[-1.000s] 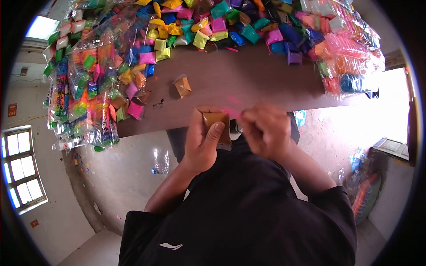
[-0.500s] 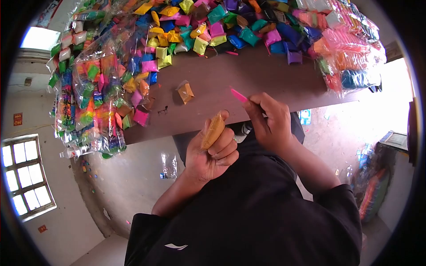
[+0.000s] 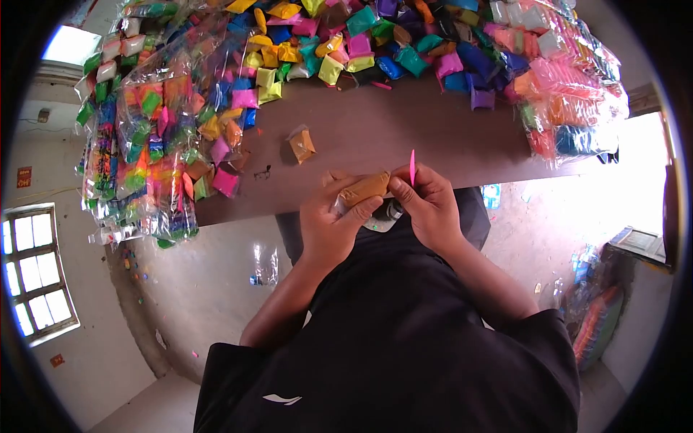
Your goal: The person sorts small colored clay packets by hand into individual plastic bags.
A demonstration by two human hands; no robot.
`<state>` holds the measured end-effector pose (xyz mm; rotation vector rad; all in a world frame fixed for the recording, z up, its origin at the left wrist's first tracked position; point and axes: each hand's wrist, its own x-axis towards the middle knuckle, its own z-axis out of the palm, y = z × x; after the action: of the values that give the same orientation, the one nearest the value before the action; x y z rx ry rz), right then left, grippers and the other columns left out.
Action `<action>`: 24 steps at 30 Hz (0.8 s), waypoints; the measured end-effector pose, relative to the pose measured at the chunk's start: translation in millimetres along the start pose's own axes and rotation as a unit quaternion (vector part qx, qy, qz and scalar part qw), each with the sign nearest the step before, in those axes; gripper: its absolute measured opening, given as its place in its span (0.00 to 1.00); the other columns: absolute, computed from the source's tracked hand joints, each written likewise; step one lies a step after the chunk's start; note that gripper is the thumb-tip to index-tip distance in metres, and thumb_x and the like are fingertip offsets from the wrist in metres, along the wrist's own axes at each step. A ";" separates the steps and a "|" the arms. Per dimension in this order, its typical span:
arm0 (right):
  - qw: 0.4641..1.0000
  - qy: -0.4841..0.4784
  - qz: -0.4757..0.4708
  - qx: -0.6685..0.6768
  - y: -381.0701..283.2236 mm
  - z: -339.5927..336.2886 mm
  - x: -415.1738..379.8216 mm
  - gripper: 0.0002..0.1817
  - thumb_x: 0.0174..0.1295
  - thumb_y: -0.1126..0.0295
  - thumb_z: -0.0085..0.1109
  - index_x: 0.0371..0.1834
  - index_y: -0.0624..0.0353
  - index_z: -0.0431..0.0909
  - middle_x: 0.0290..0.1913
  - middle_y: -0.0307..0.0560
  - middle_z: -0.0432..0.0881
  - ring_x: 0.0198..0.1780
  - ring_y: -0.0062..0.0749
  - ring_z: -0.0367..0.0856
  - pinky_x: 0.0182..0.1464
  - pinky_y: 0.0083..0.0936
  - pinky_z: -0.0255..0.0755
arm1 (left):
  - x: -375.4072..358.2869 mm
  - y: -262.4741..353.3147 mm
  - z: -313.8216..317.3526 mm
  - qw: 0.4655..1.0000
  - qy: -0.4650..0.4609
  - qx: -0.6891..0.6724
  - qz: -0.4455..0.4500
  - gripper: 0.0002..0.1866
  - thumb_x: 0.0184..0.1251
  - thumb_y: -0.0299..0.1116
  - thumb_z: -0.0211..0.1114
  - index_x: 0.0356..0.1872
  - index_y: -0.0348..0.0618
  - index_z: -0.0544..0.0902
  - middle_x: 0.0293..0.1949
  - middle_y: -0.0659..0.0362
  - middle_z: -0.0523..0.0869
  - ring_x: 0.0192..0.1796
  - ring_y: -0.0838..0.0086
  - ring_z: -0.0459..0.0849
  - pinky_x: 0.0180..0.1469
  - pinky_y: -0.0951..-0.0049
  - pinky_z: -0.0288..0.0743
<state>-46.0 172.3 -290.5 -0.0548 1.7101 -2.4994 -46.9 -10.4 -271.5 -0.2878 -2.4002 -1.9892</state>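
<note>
My left hand (image 3: 326, 222) is closed around a tan packet (image 3: 364, 189) that looks like modelling clay in clear wrapping, with the thumb along its lower side. My right hand (image 3: 437, 215) pinches near the packet's right end, and its fingertips meet it there. From between my right fingers a thin pink plastic tool (image 3: 412, 167) with a pointed tip sticks up. Both hands are above the table's near edge, in front of my body. Another tan packet (image 3: 302, 146) lies by itself on the brown table (image 3: 447, 137), beyond my left hand.
Many small coloured packets (image 3: 354, 50) are heaped along the table's far side. Clear bags of packets stand at the left (image 3: 155, 137) and right (image 3: 570, 94) ends. A clear wrapper (image 3: 266, 265) lies on the floor at left.
My hands have come together. The tan packet has turned from steeply slanted to nearly level, and the right hand has moved to its end. The pink tool now points upright.
</note>
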 end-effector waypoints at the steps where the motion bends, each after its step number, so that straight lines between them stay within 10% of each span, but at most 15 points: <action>1: 0.997 0.024 0.020 -0.067 0.4 -3.6 -1.4 0.09 0.75 0.73 0.63 0.52 0.67 0.81 0.41 0.37 0.82 0.42 0.16 0.77 0.46 0.21 0.74 | -0.7 -1.0 0.0 0.999 0.015 -0.032 0.010 0.14 0.67 0.25 0.76 0.52 0.35 0.87 0.46 0.56 0.89 0.48 0.74 0.88 0.53 0.74 0.80; 6: 0.987 0.037 -0.021 -0.158 -22.4 9.3 -14.9 0.06 0.75 0.72 0.61 0.45 0.65 0.80 0.34 0.43 0.84 0.37 0.27 0.83 0.41 0.30 0.74 | 3.0 0.3 0.1 0.994 0.044 0.069 0.078 0.15 0.66 0.15 0.70 0.54 0.31 0.87 0.53 0.51 0.91 0.54 0.69 0.90 0.58 0.71 0.82; 9: 0.914 -0.023 -0.142 -0.379 -24.4 14.1 -16.3 0.03 0.72 0.75 0.60 0.40 0.63 0.78 0.31 0.62 0.79 0.33 0.62 0.81 0.33 0.42 0.73 | 3.2 0.7 0.1 0.975 0.047 0.155 0.155 0.18 0.63 0.13 0.70 0.54 0.31 0.87 0.52 0.48 0.91 0.55 0.62 0.91 0.58 0.68 0.83; 12: 0.887 0.095 -0.113 -0.438 -15.3 4.2 -2.9 0.02 0.70 0.77 0.62 0.39 0.62 0.79 0.31 0.60 0.80 0.32 0.61 0.82 0.33 0.41 0.73 | 2.3 -0.4 -1.5 0.962 0.064 0.186 0.189 0.18 0.62 0.12 0.69 0.54 0.31 0.87 0.51 0.47 0.92 0.53 0.58 0.92 0.58 0.67 0.84; 18: 0.879 0.029 -0.212 -0.425 -13.5 9.3 -10.1 0.03 0.72 0.77 0.60 0.38 0.64 0.80 0.33 0.60 0.83 0.33 0.56 0.85 0.34 0.36 0.74 | 1.9 -4.7 -1.7 0.948 0.079 0.230 0.206 0.17 0.63 0.14 0.71 0.54 0.32 0.88 0.51 0.48 0.92 0.53 0.58 0.92 0.57 0.66 0.84; 20: 0.872 0.113 -0.092 -0.467 -0.3 -16.0 13.7 0.04 0.72 0.75 0.60 0.38 0.63 0.79 0.32 0.61 0.81 0.34 0.61 0.82 0.35 0.43 0.72 | -1.5 -9.7 -5.7 0.948 0.080 0.241 0.193 0.16 0.65 0.15 0.71 0.54 0.32 0.87 0.51 0.49 0.92 0.52 0.61 0.92 0.57 0.67 0.83; 24: 0.851 0.118 -0.115 -0.499 26.5 -38.7 19.1 0.04 0.72 0.74 0.59 0.40 0.64 0.79 0.34 0.62 0.81 0.37 0.62 0.81 0.38 0.45 0.73 | -3.1 -30.5 -19.5 0.990 0.142 -0.004 0.016 0.12 0.73 0.28 0.73 0.51 0.32 0.85 0.47 0.55 0.91 0.47 0.78 0.88 0.49 0.76 0.80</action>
<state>-66.7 196.5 -329.9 -0.0376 3.0548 -1.4602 -50.5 -35.1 -297.9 -0.0377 -2.1979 -1.8801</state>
